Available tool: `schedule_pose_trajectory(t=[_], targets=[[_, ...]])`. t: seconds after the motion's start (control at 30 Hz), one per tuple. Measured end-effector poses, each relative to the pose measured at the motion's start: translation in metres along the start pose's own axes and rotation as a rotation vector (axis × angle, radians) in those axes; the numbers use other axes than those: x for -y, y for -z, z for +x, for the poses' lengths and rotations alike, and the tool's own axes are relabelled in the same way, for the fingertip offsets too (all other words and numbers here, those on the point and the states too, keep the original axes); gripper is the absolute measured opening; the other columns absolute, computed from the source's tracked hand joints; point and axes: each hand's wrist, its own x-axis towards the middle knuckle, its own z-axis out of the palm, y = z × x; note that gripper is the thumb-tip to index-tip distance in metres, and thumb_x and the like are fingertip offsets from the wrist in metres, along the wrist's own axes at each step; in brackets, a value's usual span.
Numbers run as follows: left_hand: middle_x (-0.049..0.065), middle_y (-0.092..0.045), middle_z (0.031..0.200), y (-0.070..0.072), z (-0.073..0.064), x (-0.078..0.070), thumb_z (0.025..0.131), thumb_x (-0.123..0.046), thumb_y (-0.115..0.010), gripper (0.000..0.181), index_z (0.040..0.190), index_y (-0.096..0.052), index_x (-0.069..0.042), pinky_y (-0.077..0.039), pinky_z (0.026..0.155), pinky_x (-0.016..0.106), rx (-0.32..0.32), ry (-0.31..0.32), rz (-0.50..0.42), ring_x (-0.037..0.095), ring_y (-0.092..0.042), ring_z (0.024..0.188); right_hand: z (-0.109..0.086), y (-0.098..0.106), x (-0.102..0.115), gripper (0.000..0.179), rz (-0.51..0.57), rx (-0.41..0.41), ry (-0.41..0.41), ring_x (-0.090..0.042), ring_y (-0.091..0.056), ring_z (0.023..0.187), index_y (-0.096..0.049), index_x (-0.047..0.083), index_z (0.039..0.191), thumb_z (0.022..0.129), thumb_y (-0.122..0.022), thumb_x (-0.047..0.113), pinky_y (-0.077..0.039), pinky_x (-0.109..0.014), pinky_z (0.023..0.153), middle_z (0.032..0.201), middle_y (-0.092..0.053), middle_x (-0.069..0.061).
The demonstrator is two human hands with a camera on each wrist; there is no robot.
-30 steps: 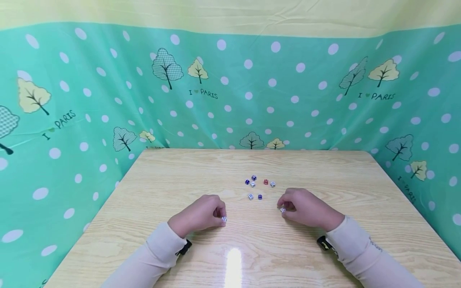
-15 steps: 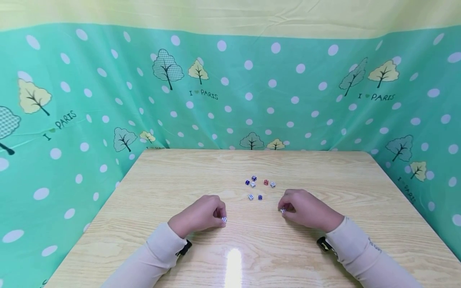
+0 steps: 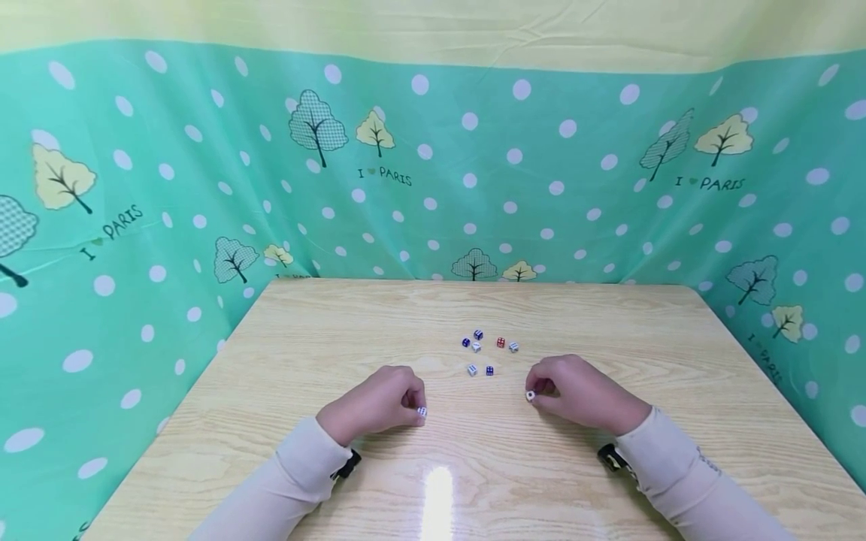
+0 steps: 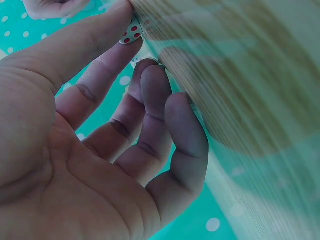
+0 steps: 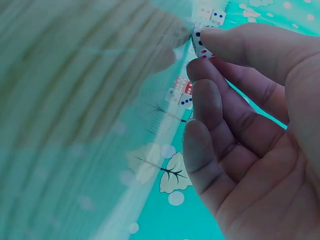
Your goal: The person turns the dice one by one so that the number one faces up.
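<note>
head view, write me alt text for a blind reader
Left hand and right hand each pinch a white die at a wooden table; beyond them lie three blue dice, three white dice and a red die. A green dotted cloth hangs behind.

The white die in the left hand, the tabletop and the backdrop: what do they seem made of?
White die: probably hard plastic, smooth; its face is evenly white with red spots.
Tabletop: wood or perhaps wood-look laminate; glossy, with grain lines and a bright reflection.
Backdrop: likely thin fabric, possibly plastic sheeting, mostly matt; it hangs in soft creases.
</note>
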Motion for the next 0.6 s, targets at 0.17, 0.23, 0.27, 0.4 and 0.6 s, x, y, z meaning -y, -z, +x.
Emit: schedule_pose_trajectory(t=[0.17, 0.23, 0.27, 0.4, 0.6], targets=[[-0.01, -0.059, 0.077, 0.0003, 0.0001, -0.0003, 0.084, -0.014, -0.086, 0.021, 0.075, -0.07, -0.022, -0.047, 0.065, 0.024, -0.001, -0.006, -0.002, 0.007, -0.052, 0.073, -0.0005, 0.0007, -0.0013, 0.012, 0.006, 0.011, -0.016, 0.0, -0.06, 0.077, -0.074, 0.021, 0.09, 0.087, -0.079, 0.011, -0.056, -0.026, 0.072, 0.084, -0.066, 0.016], [-0.01, -0.059, 0.077, 0.0004, -0.0001, -0.0006, 0.084, -0.014, -0.087, 0.021, 0.075, -0.07, -0.023, -0.047, 0.065, 0.024, 0.001, -0.005, -0.001, 0.007, -0.052, 0.073, -0.0007, 0.0011, -0.0023, 0.012, 0.0, 0.011, -0.022, 0.0, -0.059, 0.076, -0.073, 0.022, 0.09, 0.087, -0.08, 0.011, -0.055, -0.025, 0.071, 0.084, -0.065, 0.016], [-0.01, -0.059, 0.077, 0.0004, -0.0001, -0.0008, 0.084, -0.014, -0.087, 0.021, 0.075, -0.07, -0.023, -0.047, 0.064, 0.024, 0.001, -0.003, -0.001, 0.007, -0.052, 0.073, -0.0009, 0.0012, -0.0029, 0.012, -0.001, 0.012, -0.025, -0.001, -0.058, 0.075, -0.073, 0.022, 0.09, 0.087, -0.08, 0.011, -0.054, -0.024, 0.07, 0.083, -0.065, 0.016], [-0.01, -0.06, 0.076, -0.0003, -0.0001, -0.0005, 0.084, -0.015, -0.086, 0.021, 0.075, -0.07, -0.024, -0.047, 0.064, 0.024, 0.005, 0.002, 0.005, 0.007, -0.052, 0.072, -0.0018, 0.0013, -0.0052, 0.013, -0.003, 0.019, -0.037, -0.002, -0.057, 0.074, -0.073, 0.022, 0.088, 0.087, -0.08, 0.011, -0.052, -0.022, 0.068, 0.082, -0.064, 0.016], [-0.011, -0.059, 0.075, -0.0015, 0.0003, 0.0014, 0.084, -0.015, -0.087, 0.022, 0.074, -0.069, -0.024, -0.047, 0.064, 0.024, -0.001, -0.006, 0.015, 0.006, -0.052, 0.072, -0.0026, 0.0006, -0.0072, 0.015, 0.007, 0.026, -0.037, -0.004, -0.057, 0.074, -0.071, 0.023, 0.088, 0.087, -0.079, 0.011, -0.052, -0.022, 0.068, 0.082, -0.063, 0.016]])
